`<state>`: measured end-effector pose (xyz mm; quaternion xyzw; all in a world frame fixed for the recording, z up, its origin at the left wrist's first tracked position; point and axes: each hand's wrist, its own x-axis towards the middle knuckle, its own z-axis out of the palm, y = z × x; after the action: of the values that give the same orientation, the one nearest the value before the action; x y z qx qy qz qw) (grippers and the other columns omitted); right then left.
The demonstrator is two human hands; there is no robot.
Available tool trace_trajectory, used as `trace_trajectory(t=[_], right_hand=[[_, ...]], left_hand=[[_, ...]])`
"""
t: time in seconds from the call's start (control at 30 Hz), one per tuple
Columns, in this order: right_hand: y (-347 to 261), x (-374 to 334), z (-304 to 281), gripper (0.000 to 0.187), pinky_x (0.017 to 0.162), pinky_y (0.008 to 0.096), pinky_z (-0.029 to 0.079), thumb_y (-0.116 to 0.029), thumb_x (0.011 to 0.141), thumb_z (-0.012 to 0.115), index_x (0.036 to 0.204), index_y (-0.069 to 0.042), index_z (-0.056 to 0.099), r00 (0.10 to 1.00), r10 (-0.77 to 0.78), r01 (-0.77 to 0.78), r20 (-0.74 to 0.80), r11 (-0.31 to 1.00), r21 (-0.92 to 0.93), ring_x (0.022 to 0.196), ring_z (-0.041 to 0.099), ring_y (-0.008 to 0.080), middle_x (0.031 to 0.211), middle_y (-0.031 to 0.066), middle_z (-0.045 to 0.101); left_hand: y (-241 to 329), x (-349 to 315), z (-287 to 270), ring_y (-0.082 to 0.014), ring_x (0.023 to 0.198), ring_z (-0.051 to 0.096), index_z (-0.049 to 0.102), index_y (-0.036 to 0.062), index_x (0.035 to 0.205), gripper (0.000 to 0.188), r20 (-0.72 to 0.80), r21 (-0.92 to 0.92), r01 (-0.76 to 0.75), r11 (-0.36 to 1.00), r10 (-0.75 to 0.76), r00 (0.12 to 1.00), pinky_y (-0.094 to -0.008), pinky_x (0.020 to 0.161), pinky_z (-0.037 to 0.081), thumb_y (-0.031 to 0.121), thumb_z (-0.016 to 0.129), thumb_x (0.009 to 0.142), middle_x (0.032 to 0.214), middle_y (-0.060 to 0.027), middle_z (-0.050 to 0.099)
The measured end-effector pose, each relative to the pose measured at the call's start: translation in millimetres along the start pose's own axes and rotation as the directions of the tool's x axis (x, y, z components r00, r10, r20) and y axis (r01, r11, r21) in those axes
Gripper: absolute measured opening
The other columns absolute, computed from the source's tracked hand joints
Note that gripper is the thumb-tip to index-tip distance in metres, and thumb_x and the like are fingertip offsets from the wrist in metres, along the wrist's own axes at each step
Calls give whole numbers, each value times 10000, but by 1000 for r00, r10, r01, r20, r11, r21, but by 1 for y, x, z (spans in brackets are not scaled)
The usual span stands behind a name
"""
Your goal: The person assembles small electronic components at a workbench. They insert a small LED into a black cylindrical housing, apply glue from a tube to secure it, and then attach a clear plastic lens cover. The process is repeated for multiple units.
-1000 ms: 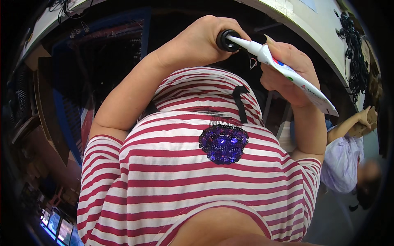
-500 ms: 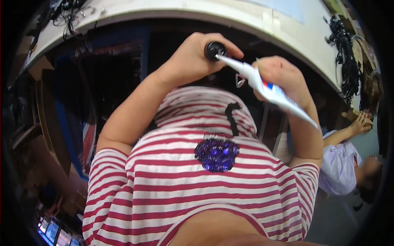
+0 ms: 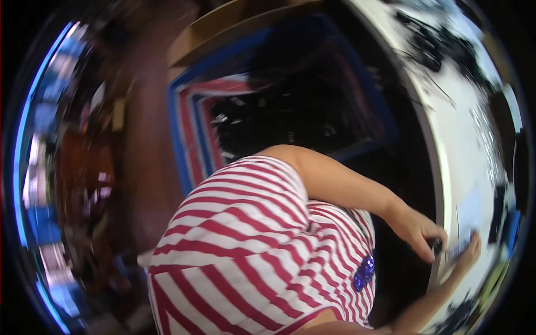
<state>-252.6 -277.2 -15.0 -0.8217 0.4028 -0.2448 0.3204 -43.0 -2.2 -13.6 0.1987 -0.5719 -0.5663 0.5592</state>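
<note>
At the lower right, my left hand [image 3: 413, 230] is closed around a small black cylindrical part [image 3: 437, 244], whose round end faces up. Just beyond it, near the edge of the white table, is my right hand [image 3: 470, 255], smeared by motion. A pale blurred shape [image 3: 459, 247] lies at its fingers; it matches the white squeeze tube with a narrow nozzle seen more plainly half a second ago. Whether the nozzle touches the black part cannot be made out.
A large blue-edged bin [image 3: 178, 134] with a red, white and blue lining holds many black items. Cardboard [image 3: 223, 25] stands behind it. The white tabletop [image 3: 446, 134] curves along the right, with black cables [image 3: 427, 42] on it. Reddish-brown floor [image 3: 151, 111] lies to the left.
My view has swung left, so both hands now appear at the lower right and the bin is central. The tube's nozzle was at the black part's open end before; now it is blurred.
</note>
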Motion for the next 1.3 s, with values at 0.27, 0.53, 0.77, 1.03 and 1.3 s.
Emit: trace_trajectory(t=[0.27,0.53,0.77,1.03,1.3], right_hand=[[-116,-62,19,318,739,279,384,-260,890,485,1078,-6,522,999,-4,1,40,998,62,840,493,179,953,96,533],[-143,-148,137,578,714,206,393,-51,761,594,1291,-10,367,713,-192,-132,674,908,397,781,474,87,1242,78,455],[-115,-158,182,377,816,241,393,-9,815,584,1170,-4,456,685,-120,-385,718,778,497,923,526,120,1044,67,554],[-130,-156,203,324,779,285,452,-66,727,651,1021,34,558,704,-71,-405,707,778,481,843,582,165,948,98,613],[-57,-169,228,195,632,292,442,-176,848,558,932,-17,634,791,92,-278,605,935,220,659,572,157,779,97,640]], left_hand=[[37,-33,3,-124,883,495,516,38,1030,316,-293,115,-135,984,164,942,-270,791,393,222,661,817,925,-49,542],[60,-37,-13,-112,806,489,488,47,1065,268,-455,64,-200,978,207,866,-255,714,401,192,570,856,874,-44,518],[69,-40,-5,-82,679,469,469,36,1131,308,-475,41,-277,960,263,840,-218,593,389,181,536,867,780,-19,501],[57,-38,-14,-63,814,530,489,70,1202,369,-564,100,-212,972,231,793,-208,703,477,55,588,847,943,-29,557],[41,-39,-21,-168,896,606,481,40,1236,440,-516,1,-64,998,55,855,-270,835,486,-38,571,813,1046,-117,591]])
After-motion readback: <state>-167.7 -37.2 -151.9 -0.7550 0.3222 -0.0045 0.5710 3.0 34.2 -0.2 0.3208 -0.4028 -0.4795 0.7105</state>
